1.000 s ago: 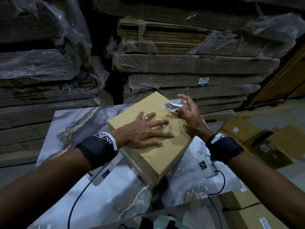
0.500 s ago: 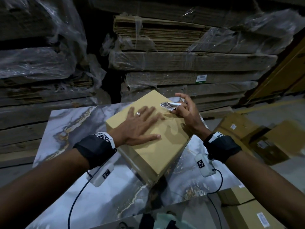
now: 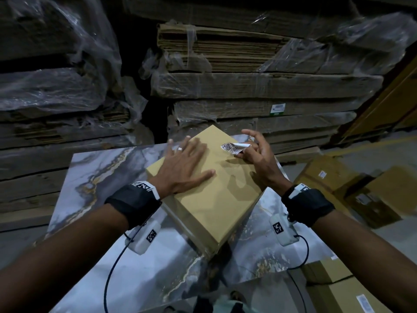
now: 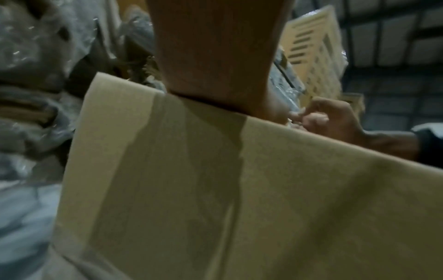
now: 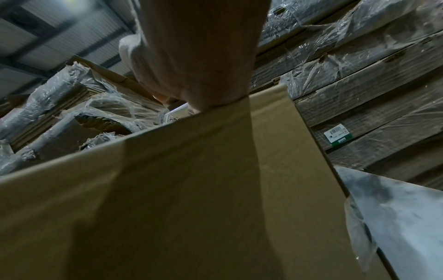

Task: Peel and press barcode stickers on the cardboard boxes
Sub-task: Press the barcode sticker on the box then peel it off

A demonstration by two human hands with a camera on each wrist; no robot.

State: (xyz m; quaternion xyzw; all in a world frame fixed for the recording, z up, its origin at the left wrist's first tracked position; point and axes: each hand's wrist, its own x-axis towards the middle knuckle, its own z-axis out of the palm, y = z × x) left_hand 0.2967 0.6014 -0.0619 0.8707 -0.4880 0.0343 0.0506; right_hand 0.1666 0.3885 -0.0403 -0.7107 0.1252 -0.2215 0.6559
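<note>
Cardboard box [image 3: 209,199] on marble table [image 3: 90,256]: pressed by flat left hand [image 3: 182,168], fingers spread; barcode sticker [image 3: 232,147] pinched by right hand [image 3: 257,154].

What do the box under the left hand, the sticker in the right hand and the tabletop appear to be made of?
Box: cardboard, by its matte tan faces and crisp folded edges. Sticker: thin white printed paper or film, curling as the right hand pinches it. Tabletop: glossy grey surface with gold veins, marble or a marble-look laminate; which one is unclear.
</note>
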